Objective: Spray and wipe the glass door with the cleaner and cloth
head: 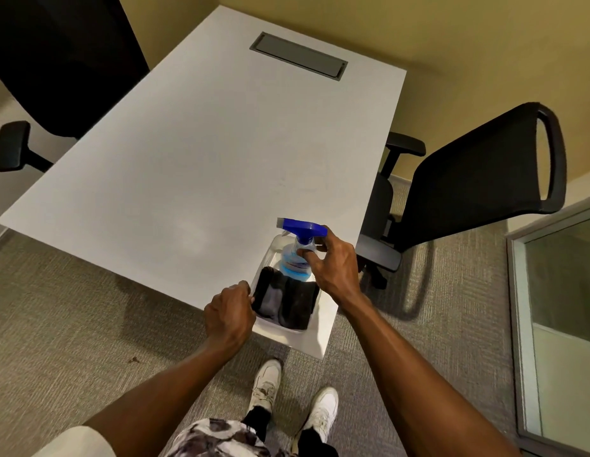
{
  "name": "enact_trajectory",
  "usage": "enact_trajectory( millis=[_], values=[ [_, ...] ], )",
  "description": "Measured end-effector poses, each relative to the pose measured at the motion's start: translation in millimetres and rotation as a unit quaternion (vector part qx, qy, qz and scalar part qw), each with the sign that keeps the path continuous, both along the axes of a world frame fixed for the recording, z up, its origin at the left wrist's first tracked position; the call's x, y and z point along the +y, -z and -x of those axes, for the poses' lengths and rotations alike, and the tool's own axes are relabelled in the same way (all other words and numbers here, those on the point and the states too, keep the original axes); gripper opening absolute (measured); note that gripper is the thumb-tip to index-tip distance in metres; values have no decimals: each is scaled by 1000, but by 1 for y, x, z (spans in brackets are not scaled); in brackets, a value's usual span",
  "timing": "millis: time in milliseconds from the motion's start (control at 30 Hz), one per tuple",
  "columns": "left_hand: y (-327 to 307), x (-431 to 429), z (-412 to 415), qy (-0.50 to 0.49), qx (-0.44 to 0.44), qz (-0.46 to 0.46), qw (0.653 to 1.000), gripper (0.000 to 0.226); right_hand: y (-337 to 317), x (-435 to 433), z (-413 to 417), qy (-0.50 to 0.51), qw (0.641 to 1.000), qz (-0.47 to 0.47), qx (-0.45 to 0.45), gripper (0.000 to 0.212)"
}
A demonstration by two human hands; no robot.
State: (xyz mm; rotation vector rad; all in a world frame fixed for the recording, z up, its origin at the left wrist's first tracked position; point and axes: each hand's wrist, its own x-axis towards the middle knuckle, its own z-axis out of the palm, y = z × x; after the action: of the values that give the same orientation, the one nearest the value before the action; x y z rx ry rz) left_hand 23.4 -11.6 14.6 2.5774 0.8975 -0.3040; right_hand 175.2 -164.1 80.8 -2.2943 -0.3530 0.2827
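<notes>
The right hand (336,262) is wrapped around the neck of a clear plastic spray bottle with a blue trigger head and blue liquid inside (295,255); thumb and fingers close on it just under the trigger, and the nozzle points away from that hand, out over the table. The bottle stands upright in the far end of a shallow white plastic tray (270,255).

Just below and to the near side of that hand, a dark folded cloth in black and grey (287,300) fills the near end of the same tray, touching the base of the bottle.

The left hand (229,316) sits at the tray's near left corner, fingers curled over the rim and against the edge of the cloth. Whether it pinches the cloth or only the rim cannot be told, since the fingertips are hidden behind the knuckles.

The tray rests on the near right corner of a large white rectangular table (188,153). Far beyond both hands, a grey rectangular cable hatch (298,56) is set into the tabletop.

To the right of the right hand stands a black office chair with armrests (478,166), close to the table edge. Further right, a glass door in a grey metal frame (557,318) runs along the edge of view. Far to the left of the left hand is another black chair (56,61). Below the forearms, two white trainers (293,400) stand on grey carpet (72,324).
</notes>
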Motion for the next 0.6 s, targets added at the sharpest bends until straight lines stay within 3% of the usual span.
enact_trajectory(
  millis=[267, 433, 600],
  values=[
    [3, 3, -3, 5, 12, -7, 1000, 13, -2, -4, -1, 8, 1000, 8, 12, 54],
    [-2, 11, -10, 69, 82, -18, 994, 26, -4, -18, 6, 0, 1000, 20, 23, 65],
    [-24, 7, -18, 117, 132, -55, 983, 33, -4, -53, 25, 39, 997, 64, 25, 62]
  ],
)
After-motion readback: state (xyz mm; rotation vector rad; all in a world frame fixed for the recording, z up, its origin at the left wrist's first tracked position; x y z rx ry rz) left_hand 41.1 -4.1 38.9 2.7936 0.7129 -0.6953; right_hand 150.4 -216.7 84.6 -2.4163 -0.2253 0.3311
